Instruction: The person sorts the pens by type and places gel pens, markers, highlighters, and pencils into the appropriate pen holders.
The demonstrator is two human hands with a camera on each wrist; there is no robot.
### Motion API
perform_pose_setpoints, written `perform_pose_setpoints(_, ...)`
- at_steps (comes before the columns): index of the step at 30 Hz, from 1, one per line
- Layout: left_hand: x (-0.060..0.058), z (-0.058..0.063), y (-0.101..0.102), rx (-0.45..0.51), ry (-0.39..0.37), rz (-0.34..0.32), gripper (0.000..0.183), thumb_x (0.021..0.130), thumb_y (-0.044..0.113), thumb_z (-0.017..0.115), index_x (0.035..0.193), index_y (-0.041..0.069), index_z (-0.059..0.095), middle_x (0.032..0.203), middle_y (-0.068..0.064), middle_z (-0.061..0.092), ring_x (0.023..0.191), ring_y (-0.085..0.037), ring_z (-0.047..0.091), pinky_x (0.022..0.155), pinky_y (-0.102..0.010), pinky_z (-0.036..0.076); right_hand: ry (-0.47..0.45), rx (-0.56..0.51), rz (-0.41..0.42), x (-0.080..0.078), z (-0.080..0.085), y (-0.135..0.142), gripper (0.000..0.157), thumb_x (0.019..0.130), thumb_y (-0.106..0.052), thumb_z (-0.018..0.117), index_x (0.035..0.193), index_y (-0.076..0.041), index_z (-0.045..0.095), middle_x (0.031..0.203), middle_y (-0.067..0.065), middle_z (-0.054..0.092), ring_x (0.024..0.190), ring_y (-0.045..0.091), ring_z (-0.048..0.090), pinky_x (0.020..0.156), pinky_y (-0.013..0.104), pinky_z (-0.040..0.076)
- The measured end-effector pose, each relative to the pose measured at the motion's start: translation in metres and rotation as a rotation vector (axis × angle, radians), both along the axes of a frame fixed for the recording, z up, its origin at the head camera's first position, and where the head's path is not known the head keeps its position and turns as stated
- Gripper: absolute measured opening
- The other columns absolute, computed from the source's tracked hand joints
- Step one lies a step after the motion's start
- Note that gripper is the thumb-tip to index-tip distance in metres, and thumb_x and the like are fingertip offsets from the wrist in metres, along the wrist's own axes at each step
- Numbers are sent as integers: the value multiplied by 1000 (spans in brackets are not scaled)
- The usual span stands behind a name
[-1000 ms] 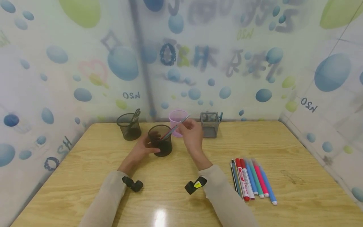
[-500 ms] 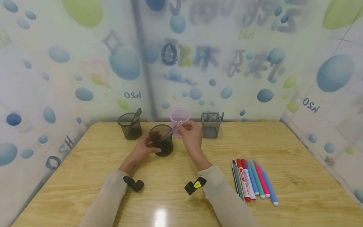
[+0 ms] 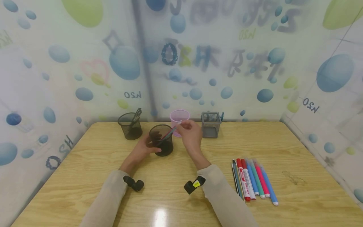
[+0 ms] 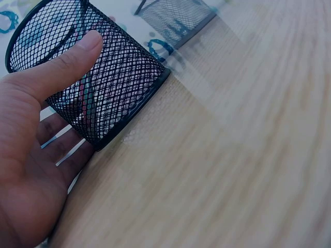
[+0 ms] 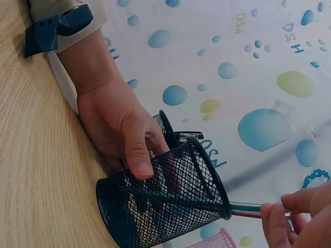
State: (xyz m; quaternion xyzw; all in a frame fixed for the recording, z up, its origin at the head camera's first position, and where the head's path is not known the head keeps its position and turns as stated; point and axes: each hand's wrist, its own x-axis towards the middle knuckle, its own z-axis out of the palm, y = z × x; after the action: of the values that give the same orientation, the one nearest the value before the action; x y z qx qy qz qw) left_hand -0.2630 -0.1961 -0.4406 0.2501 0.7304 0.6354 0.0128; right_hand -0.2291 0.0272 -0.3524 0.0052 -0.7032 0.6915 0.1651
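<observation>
The left hand (image 3: pixel 141 147) holds a round black mesh pen holder (image 3: pixel 165 147) upright on the table, thumb on the near side and fingers around the far side. In the left wrist view, the thumb lies across the mesh wall (image 4: pixel 116 67). The right hand (image 3: pixel 191 135) pinches the upper ends of slim green and red pencils (image 5: pixel 245 207) between thumb and fingers. These pencils slant over the rim, and their lower parts show through the mesh inside the pen holder. The hand's fingertips stay just outside the rim.
Behind stand another black mesh holder (image 3: pixel 132 130) with clips on its rim, a pink cup (image 3: pixel 180 116) and a square grey mesh holder (image 3: pixel 210 129). Several markers and pens (image 3: pixel 252 179) lie side by side at the right on the wooden table (image 3: pixel 113 201). A patterned wall rises behind.
The pencils' upper ends have come down and left, closer to the pen holder's rim, with the right hand still pinching them. The left hand keeps its grip on the pen holder.
</observation>
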Motion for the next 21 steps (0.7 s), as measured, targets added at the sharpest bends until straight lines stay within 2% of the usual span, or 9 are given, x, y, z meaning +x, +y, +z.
perform_pose_setpoints(5,2,4,1,-9,-13,9,67,76,-15,71,135,-12,38,138,-33,40,126,-44,40,98,-28,43,-11,41,-16,0,-2,0,17,80,-13,77,90,-3,68,80,7,68,71,18,67,64,30,55)
perform_pose_setpoints(11,13,20,7,-20,-11,9,67,75,-17,69,134,-16,36,136,-38,38,125,-48,39,97,-28,44,-24,44,-28,-1,-4,1,21,79,-15,78,94,-4,67,83,6,68,77,19,65,67,32,55)
perform_pose_setpoints(17,5,7,3,-2,-6,5,70,76,-17,69,137,-14,36,137,-34,40,126,-46,39,96,-23,44,-29,1,-4,2,-1,5,24,78,-10,78,97,-2,66,87,8,68,81,20,65,69,30,56)
perform_pose_setpoints(21,0,1,0,-8,10,6,70,76,-14,71,136,-11,37,138,-32,41,126,-43,40,97,-25,43,-16,-4,-3,7,4,9,25,77,-7,77,98,-1,65,89,9,68,82,22,65,71,32,56)
